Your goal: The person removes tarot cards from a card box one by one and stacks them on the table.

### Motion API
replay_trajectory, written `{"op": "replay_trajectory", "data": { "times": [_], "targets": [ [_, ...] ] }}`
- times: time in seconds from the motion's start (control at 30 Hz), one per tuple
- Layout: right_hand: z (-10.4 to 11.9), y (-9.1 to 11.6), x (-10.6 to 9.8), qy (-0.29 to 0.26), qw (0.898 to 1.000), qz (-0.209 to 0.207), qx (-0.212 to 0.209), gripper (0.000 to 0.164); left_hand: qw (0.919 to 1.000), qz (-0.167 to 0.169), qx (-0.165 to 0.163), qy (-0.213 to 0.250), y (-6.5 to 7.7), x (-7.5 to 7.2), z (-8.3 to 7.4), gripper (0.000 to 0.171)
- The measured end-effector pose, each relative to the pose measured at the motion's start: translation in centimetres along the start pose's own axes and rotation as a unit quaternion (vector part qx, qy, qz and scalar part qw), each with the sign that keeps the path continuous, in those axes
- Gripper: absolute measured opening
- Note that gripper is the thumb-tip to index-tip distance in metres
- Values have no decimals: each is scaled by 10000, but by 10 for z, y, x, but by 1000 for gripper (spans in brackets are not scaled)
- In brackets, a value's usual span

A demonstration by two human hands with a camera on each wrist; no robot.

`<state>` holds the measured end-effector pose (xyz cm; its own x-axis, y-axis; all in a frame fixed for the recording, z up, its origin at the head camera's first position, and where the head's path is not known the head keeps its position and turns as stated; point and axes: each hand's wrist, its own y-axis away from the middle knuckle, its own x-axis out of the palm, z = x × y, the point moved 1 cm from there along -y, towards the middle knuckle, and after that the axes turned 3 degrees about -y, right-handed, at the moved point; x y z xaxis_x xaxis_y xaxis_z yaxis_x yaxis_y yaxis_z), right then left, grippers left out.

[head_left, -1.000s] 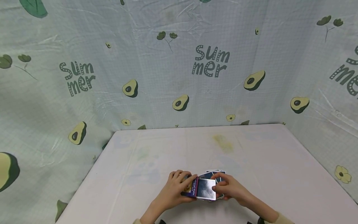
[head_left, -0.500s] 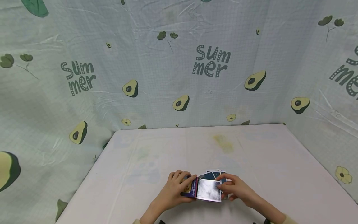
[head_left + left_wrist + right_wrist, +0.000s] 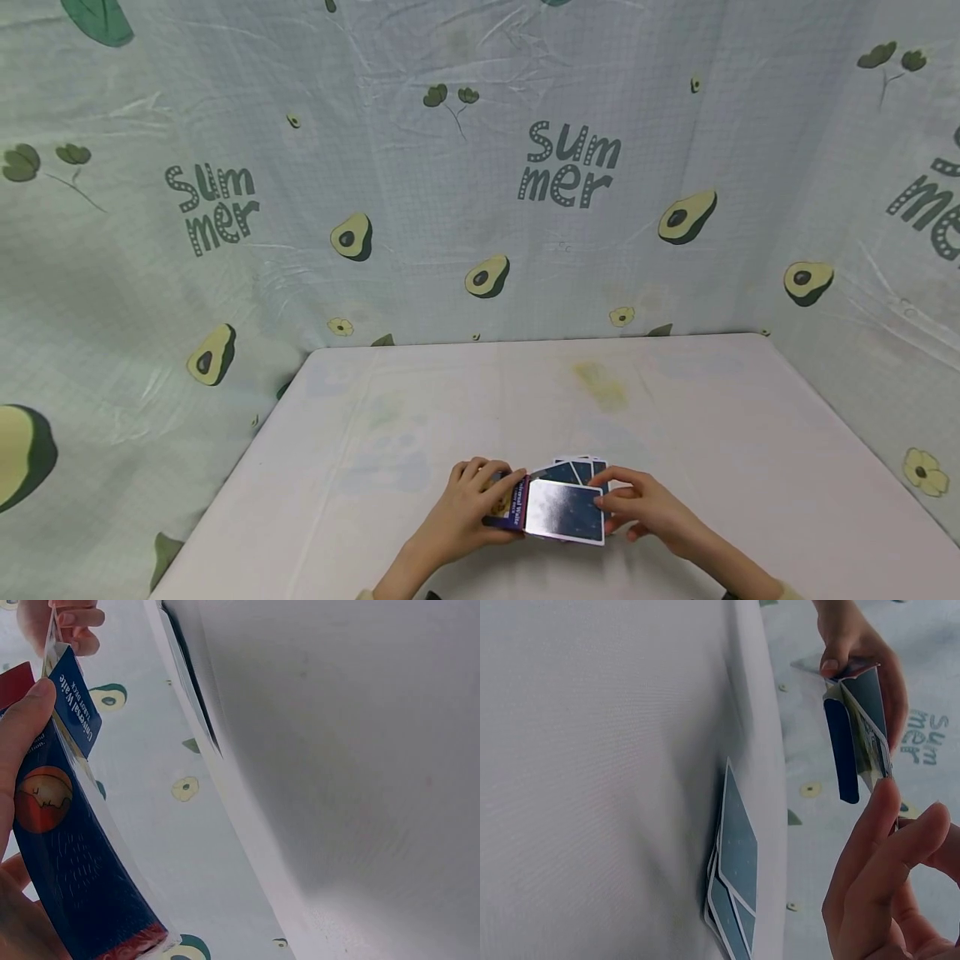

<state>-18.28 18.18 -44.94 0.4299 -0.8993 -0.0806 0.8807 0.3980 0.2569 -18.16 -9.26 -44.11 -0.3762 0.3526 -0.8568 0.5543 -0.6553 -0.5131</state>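
Observation:
My left hand grips a dark blue tarot card box with a round face picture, holding it above the table. Its opening faces right, and the lid flap hangs open. A blue-backed tarot card with a white border sticks far out of that opening. At the card's right edge, my right hand pinches it between thumb and finger. Beneath and behind it, several loose tarot cards lie overlapping on the table, partly covered by the held card in the head view.
The white-covered table stretches away behind the hands, with a faint yellow stain toward the back. A pale curtain printed with avocados and lettering hangs around its back and sides.
My right hand has moved right, drawing the card farther out of the box. The left hand keeps its hold on the box in about the same place.

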Motion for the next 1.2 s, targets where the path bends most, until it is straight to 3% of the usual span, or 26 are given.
{"op": "replay_trajectory", "data": {
  "times": [0.47, 0.83, 1.2],
  "targets": [
    [0, 7, -9, 3, 9997, -152, 167, 42, 9997, -183, -134, 70, 0, -3, 7, 75],
    [-3, 12, -22, -51, 9993, -246, 278, 40, 9983, -20, -527, 233, 4, -6, 10, 77],
    [-10, 15, -31, -349, 9979, -414, 349, 34, 9977, -49, -633, 253, 11, -5, 15, 78]
  ]
}}
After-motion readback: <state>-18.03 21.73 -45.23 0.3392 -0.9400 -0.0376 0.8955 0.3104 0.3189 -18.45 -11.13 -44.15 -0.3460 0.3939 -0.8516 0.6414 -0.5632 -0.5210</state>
